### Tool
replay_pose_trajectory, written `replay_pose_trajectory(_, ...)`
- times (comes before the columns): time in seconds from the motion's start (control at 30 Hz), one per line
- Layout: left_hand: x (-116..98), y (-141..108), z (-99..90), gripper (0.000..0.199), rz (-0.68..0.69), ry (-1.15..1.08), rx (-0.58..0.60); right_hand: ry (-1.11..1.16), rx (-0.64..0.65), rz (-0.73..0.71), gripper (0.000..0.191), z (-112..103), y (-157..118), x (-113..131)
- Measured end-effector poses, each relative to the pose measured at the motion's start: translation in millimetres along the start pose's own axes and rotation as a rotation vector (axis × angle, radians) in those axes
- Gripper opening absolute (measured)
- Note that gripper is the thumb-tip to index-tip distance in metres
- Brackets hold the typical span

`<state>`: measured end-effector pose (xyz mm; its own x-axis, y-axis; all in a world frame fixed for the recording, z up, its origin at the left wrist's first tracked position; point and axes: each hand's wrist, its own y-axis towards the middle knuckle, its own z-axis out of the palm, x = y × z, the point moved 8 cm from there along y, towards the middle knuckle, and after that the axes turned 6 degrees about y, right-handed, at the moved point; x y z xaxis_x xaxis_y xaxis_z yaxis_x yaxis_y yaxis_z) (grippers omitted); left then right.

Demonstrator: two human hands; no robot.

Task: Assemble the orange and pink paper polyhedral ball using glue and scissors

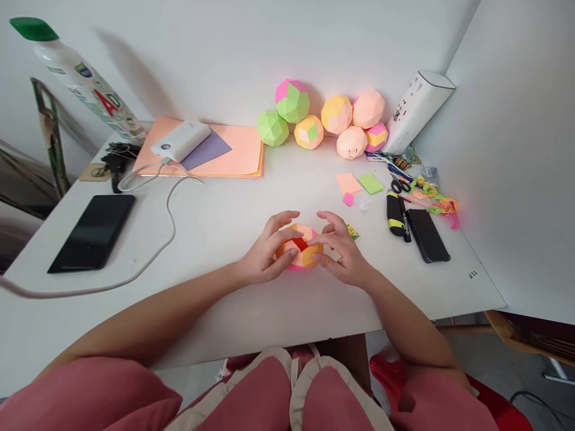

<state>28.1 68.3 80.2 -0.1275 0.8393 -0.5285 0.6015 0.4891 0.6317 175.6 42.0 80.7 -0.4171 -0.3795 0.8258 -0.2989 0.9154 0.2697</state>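
Left hand (265, 252) at nine o'clock and right hand (345, 254) at three grip an open-topped paper polyhedron (307, 257) with curled fingers; scissors (401, 185) lie at two.

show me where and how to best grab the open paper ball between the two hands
Take the paper ball by its outer walls, the left hand and right hand coming in from either side. Its rounded sides give opposing surfaces, while its opening faces up; a light grip clear of that gap seems best, as the paper edges there would probably bend.
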Motion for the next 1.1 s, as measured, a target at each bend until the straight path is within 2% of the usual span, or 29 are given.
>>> replay_pose_trajectory(0.1, -2.9, 0.0, 2.4, 0.022, 0.024, 0.014, 0.005, -0.059, -0.017, -0.024, 0.021, 0.2, -1.1, 4.8)
replay_pose_trajectory(0.23, -4.4, -2.6, 7.4, 0.025, 0.038, 0.070, 0.025, -0.107, -0.021, -0.007, 0.017, 3.7, -2.6, 9.8)
replay_pose_trajectory(0.4, -7.5, -4.6, 11.6, 0.023, 0.026, 0.153, 0.076, -0.046, -0.002, 0.001, 0.014, 6.9, -3.6, 15.1)
replay_pose_trajectory(0.83, -17.4, 0.6, 11.3, 0.014, 0.041, 0.145, 0.121, 0.046, 0.022, 0.060, 0.016, 7.7, -1.3, 12.5)
replay_pose_trajectory(1.1, -25.5, 4.8, 8.9, 0.014, 0.076, 0.181, 0.165, -0.045, 0.118, -0.063, 0.009, 4.8, -2.4, 22.7)
